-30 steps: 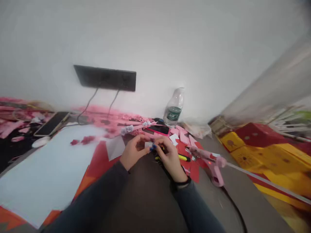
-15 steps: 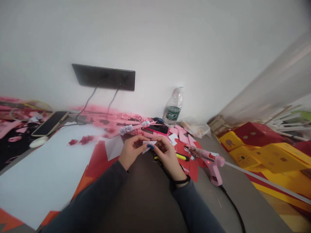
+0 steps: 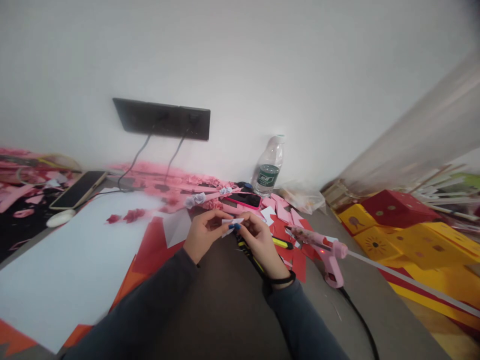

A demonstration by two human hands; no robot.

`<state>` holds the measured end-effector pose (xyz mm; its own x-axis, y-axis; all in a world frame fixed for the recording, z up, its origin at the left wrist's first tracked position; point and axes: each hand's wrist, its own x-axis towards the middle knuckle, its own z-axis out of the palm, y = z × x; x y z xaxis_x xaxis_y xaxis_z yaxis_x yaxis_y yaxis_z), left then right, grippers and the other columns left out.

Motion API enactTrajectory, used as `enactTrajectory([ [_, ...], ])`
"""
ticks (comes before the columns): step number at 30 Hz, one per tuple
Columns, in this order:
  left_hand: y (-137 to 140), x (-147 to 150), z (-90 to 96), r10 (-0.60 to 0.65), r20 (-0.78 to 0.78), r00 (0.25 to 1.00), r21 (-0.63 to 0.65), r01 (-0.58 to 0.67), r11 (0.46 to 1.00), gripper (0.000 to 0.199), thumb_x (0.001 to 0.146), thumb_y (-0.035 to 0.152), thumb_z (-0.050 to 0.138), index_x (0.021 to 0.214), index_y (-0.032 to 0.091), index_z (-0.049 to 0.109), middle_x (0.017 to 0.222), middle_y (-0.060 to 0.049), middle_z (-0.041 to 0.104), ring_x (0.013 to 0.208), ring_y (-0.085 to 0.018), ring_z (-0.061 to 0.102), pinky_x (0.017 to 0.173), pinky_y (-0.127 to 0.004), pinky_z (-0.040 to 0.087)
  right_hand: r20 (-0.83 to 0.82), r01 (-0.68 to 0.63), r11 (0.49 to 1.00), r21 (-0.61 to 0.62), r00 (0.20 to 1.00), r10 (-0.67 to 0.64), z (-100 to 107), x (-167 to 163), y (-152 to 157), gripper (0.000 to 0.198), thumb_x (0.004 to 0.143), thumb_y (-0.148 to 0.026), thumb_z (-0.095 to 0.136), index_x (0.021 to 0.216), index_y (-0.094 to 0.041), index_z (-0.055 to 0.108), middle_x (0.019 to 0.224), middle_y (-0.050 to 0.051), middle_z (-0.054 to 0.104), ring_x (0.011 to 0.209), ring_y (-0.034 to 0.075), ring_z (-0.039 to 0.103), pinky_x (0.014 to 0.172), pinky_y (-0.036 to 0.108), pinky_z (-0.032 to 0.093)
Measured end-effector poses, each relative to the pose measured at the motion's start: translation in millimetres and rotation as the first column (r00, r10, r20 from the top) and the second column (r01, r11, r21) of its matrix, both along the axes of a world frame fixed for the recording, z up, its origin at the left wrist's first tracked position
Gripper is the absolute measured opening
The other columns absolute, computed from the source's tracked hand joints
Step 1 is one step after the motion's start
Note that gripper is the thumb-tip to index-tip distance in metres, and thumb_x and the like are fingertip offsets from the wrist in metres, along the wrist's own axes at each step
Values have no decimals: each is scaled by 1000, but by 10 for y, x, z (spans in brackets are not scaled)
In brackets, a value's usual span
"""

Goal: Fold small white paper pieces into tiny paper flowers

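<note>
A small piece of white paper [image 3: 228, 222] is pinched between my two hands, over the grey table [image 3: 225, 300]. My left hand [image 3: 204, 234] grips its left side with thumb and fingers. On the other side, my right hand [image 3: 260, 245] pinches the paper, its blue-nailed thumb close to my left thumb. The paper's exact folds are partly hidden by my fingers. Under my right hand lies a black and yellow tool [image 3: 244, 250], mostly covered. A yellow and black cutter [image 3: 282, 243] rests just beyond that hand.
A pink glue gun [image 3: 318, 242] with a lit red light stands at right, its cord running forward. Behind are a water bottle [image 3: 268, 170], a pink-edged phone [image 3: 245, 199] and paper flowers [image 3: 195, 200]. White sheets [image 3: 82, 250] cover the left; yellow boxes [image 3: 431, 245] sit far right.
Both thumbs have drawn closer together on the paper, and it has tilted slightly. My hands stay in nearly the same place; the things around them have not moved.
</note>
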<state>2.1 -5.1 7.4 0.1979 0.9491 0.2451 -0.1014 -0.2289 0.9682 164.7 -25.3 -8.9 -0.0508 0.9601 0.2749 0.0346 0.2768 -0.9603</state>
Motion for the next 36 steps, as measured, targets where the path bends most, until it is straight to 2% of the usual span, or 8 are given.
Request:
enactTrajectory([
  [10,26,-8,-5,-15,9,1000,-14,15,1000,15,71,26,77,81,15,74,79,-5,73,67,-14,62,60,-24,51,-20,-1,1000,6,1000,1,38,-3,9,31,83,-50,68,77,-21,59,69,-1,54,61,13,49,55,24,40],
  [20,28,-9,4,-85,76,993,-113,94,989,22,70,31,79,83,15,71,84,-5,71,75,-16,63,67,-25,50,-69,14,999,-36,997,-16,40,6,30,37,79,-55,71,77,-20,59,65,-2,56,55,12,50,51,23,41],
  [25,12,-4,33,-111,58,992,-130,118,985,27,70,35,81,84,15,71,85,-6,71,81,-18,65,72,-28,52,-55,5,999,-47,998,-7,66,7,26,37,79,-55,70,77,-20,59,62,-2,57,54,13,52,51,24,42],
  [36,44,-24,-13,-70,49,996,-123,76,989,23,69,32,80,82,14,73,85,-7,74,77,-18,66,71,-27,53,-88,6,997,-75,996,-12,27,12,47,36,75,-54,74,75,-20,61,59,-2,59,51,13,53,50,24,43],
])
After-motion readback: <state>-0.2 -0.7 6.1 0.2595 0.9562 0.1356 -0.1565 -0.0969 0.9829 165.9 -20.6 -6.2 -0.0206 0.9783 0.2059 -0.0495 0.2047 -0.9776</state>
